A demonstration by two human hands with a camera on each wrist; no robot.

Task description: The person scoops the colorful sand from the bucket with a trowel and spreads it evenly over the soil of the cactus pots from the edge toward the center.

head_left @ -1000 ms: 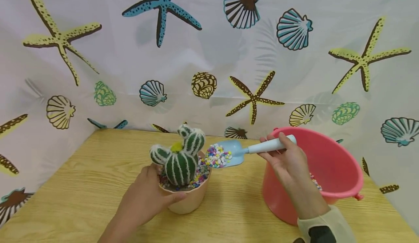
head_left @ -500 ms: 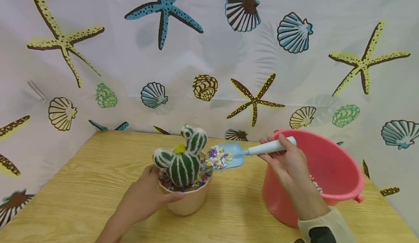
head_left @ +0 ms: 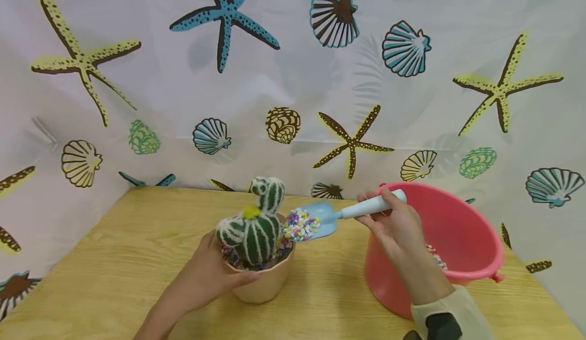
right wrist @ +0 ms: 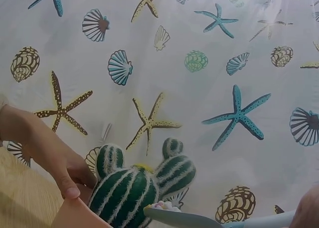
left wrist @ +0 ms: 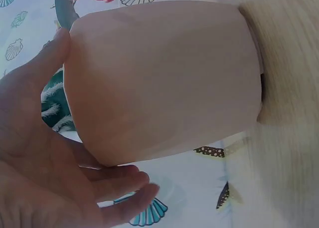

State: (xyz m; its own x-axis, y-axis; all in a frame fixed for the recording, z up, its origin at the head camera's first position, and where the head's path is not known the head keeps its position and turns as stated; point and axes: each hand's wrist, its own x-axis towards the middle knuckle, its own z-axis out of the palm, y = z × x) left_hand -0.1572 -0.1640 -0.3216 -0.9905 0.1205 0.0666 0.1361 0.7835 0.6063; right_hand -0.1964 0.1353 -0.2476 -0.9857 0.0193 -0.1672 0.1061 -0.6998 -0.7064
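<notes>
My left hand (head_left: 206, 268) grips the rim of a peach flower pot (head_left: 261, 286), thumb on the near side and fingers round the far left. In the pot stands a green knitted-looking cactus (head_left: 258, 238) with white fuzzy stripes and a yellow tuft, amid multicoloured pebbles. My right hand (head_left: 400, 230) holds a light blue trowel (head_left: 326, 217) by its pale handle. Small coloured pebbles (head_left: 299, 225) are heaped at the blade's tip, which overlaps the pot's right rim. In the left wrist view, the pot's side (left wrist: 164, 83) fills the middle; the right wrist view shows the blade (right wrist: 184, 218) beside the cactus.
A large pink bucket (head_left: 458, 233) stands on the right of the wooden table (head_left: 114, 258), under my right forearm, with more coloured pebbles (head_left: 436, 256) inside. Behind and beside the table hangs a white cloth (head_left: 293, 80) printed with starfish and shells.
The cactus has turned with the pot, its left arm swinging toward the near side. The trowel's blade now dips slightly lower at the tip. Both hands keep their hold.
</notes>
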